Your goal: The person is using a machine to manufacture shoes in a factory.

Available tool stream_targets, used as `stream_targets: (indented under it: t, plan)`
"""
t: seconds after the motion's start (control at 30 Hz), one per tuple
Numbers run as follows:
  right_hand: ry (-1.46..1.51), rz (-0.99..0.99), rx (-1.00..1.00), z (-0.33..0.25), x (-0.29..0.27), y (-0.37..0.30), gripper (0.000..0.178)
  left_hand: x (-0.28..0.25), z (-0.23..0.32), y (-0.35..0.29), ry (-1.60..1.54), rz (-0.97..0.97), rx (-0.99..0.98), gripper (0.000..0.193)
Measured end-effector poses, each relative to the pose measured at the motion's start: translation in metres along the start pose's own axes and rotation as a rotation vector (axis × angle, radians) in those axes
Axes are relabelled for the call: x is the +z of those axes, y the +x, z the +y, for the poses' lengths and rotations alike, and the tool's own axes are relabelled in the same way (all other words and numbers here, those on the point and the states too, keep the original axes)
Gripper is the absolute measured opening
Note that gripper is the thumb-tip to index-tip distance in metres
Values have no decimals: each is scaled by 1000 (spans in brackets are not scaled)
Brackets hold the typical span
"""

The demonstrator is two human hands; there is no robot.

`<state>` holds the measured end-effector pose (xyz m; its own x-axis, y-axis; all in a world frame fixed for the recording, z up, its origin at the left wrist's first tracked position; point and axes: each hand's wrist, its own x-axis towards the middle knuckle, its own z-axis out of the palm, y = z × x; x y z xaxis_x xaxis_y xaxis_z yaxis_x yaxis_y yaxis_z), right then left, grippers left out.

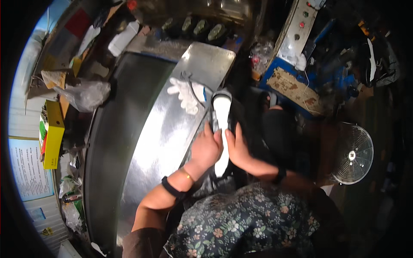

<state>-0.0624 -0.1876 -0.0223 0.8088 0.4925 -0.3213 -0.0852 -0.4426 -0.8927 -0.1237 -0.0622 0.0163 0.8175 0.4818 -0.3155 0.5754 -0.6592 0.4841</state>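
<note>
A long white piece (221, 114), shaped like a shoe sole with a rounded, grey-rimmed far end, stands lengthwise in front of me. My left hand (207, 146) grips its left edge, thumb on the white surface and index finger pointing forward. On the opposite edge, my right hand (239, 148) holds it the same way, the thumb against the white face. The undersides of both grips are hidden. Just left of the piece's far end, a white glove (188, 95) lies on the shiny metal table (148, 137).
A dark conveyor belt (124, 99) curves along the metal table's left side. Beyond it are a plastic bag (88, 94) and a yellow box (54, 135). A round fan (352, 155) stands at right. A control panel with buttons (297, 32) is at far right.
</note>
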Motion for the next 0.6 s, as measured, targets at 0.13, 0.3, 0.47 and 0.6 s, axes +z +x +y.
stream_targets:
  t: [0.13,0.3,0.47,0.6]
  plan:
    - [295,-24,-257,10,-3,0,61,17,-9,-20,-405,277,211,67]
    - [351,-181,-166,-24,-16,8,65,-16,-7,-57,-1161,-149,-26,88]
    - [-1,-597,-482,-81,-114,61,36,-62,-44,-45,-947,120,-308,93]
    - [-203,101,-688,-119,-281,110,22,-61,-85,-75,-93,453,38,73]
